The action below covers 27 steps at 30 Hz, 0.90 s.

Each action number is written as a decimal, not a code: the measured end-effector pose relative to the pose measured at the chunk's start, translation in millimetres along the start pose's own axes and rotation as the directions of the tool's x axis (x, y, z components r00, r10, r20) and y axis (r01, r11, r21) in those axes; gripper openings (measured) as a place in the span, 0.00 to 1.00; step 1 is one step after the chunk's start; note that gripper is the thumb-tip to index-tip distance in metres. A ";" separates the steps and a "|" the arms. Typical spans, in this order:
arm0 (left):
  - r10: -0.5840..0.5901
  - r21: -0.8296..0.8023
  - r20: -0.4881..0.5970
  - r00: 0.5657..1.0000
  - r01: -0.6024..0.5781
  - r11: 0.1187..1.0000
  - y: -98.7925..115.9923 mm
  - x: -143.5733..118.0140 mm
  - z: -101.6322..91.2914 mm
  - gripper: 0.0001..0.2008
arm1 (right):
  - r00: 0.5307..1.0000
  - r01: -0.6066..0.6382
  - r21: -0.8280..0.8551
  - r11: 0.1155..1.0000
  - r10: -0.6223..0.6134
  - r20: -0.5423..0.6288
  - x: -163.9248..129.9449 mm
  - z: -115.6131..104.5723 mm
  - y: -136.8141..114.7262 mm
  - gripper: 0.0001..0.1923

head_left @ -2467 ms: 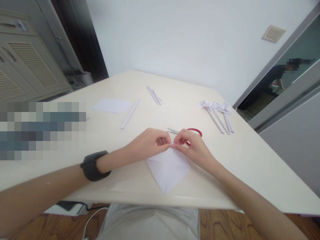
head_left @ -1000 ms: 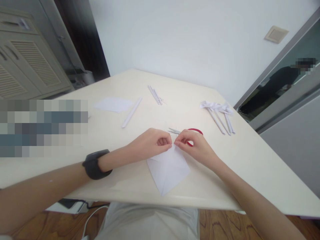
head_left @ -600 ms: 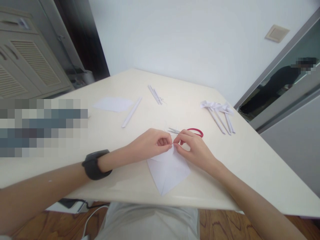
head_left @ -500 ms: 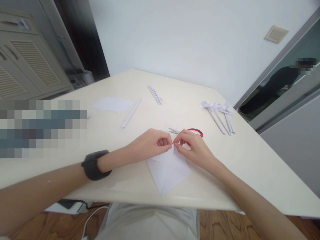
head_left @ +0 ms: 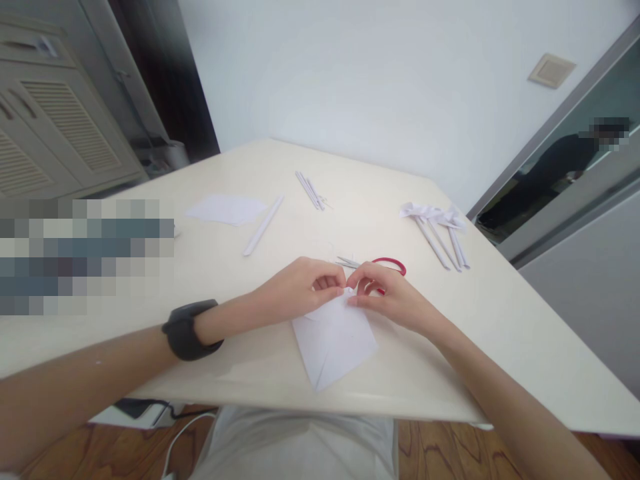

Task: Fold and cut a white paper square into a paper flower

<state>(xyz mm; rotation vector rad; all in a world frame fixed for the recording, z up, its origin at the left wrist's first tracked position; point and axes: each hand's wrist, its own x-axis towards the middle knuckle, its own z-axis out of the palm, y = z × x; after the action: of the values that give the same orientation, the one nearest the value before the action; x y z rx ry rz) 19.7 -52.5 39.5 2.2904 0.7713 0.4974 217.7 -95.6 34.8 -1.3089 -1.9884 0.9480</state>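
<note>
Cream table [head_left: 500, 320] carries everything. White paper sheet [head_left: 333, 340] lies flat at the near edge, one corner pointing at the person. Left hand [head_left: 297, 290] and right hand [head_left: 390, 297] meet at its far corner, fingertips pinched on the paper there. Red-handled scissors [head_left: 387, 265] sit just behind the right hand. Rolled paper sticks [head_left: 440, 237] lie far right, well apart.

- The left hand [head_left: 300, 288] is curled into a loose fist, fingers tucked under, thumb and fingertip pressed together at its right end.
- The right hand [head_left: 387, 299] meets it fingertip to fingertip, thumb and forefinger pinched, palm down.
- Both forearms reach in bare from the near corners.
- The left wrist is slightly bent inward.
</note>
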 end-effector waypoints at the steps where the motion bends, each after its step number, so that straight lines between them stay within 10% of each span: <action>1: -0.004 -0.003 0.000 1.000 0.004 1.000 0.3 0.0 -0.2 0.08 | 1.000 -0.021 0.027 0.999 0.020 0.024 -0.1 -0.8 -0.1 0.10; 27: 0.036 0.024 0.010 0.999 -0.036 0.999 0.3 -1.2 2.4 0.08 | 0.999 -0.041 0.031 0.999 0.041 0.017 1.1 5.1 1.5 0.08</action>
<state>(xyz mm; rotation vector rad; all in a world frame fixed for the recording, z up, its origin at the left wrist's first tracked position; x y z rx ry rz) 20.2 -54.5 37.8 2.3306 0.7362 0.4957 214.1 -95.4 30.7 -1.3334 -1.9581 1.0081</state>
